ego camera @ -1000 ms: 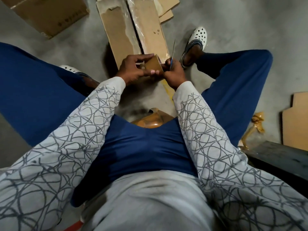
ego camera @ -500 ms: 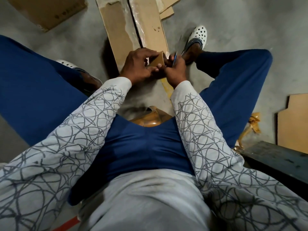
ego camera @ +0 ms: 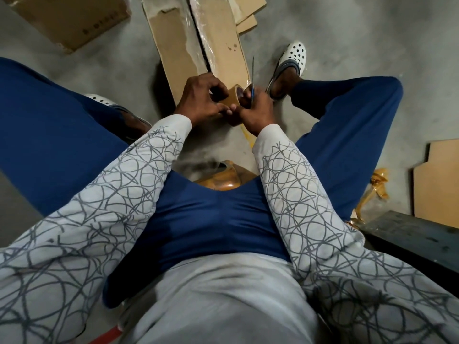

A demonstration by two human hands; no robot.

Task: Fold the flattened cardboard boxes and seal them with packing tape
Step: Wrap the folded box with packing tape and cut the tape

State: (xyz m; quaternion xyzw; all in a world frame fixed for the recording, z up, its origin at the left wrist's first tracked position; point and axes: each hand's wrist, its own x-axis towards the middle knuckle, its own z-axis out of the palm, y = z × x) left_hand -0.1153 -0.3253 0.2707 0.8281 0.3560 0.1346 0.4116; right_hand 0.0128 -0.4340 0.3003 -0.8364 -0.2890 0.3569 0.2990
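Both hands had come back a little toward the body since the earlier frame, and the thin blade pointed more upright again. At the far left a folded cardboard box [ego camera: 72, 18] lay on the concrete floor [ego camera: 372, 33]. The left hand [ego camera: 198, 100] was curled around the near side of the tape roll [ego camera: 229, 96], its fingers pinching at the rim. The roll sat between the two hands, above the flattened cardboard box [ego camera: 196, 45], whose long axis ran away from the person. The right hand [ego camera: 253, 109] was closed on the roll's right side and also held a pair of scissors [ego camera: 252, 78], of which only a thin blade was visible. It seemed that the person was searching for the free end of the tape. The roll lay touching both hands, so neither was clearly nearer. The flattened box waited just beyond the knuckles, not yet folded.
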